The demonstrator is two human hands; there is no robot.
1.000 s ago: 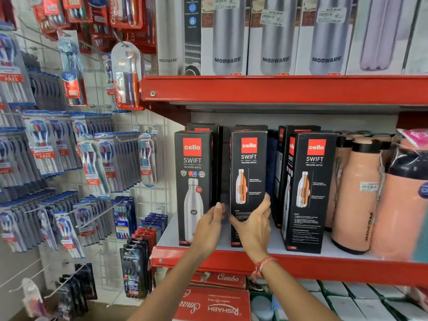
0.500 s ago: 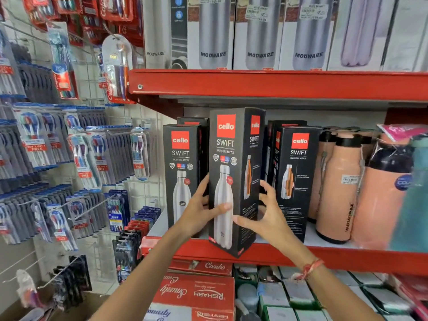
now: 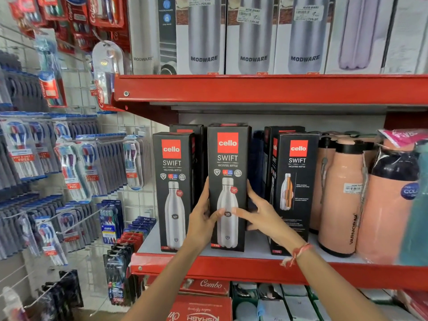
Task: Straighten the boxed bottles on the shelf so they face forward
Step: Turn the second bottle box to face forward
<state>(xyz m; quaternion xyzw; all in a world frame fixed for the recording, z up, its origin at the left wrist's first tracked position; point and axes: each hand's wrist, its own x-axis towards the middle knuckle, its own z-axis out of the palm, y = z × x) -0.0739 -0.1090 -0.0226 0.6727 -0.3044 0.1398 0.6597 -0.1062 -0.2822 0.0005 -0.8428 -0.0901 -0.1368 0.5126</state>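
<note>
Shelf (image 3: 254, 269): left hand (image 3: 203, 218) and right hand (image 3: 264, 216) grasp middle box (image 3: 228, 158), hiding its lower sides.

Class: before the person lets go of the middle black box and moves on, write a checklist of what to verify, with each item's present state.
1. Middle box shows its front panel with the steel bottle picture: ok.
2. Middle box stands upright on the shelf: ok.
3. Both hands steady it, left hand and right hand on its sides: ok.
4. Left box faces forward: ok.
5. Right box faces forward like the others: not ok, it is turned slightly and shows a different panel with a small bottle picture.
6. Boxes behind the front row are straight: cannot tell, mostly hidden.
</note>
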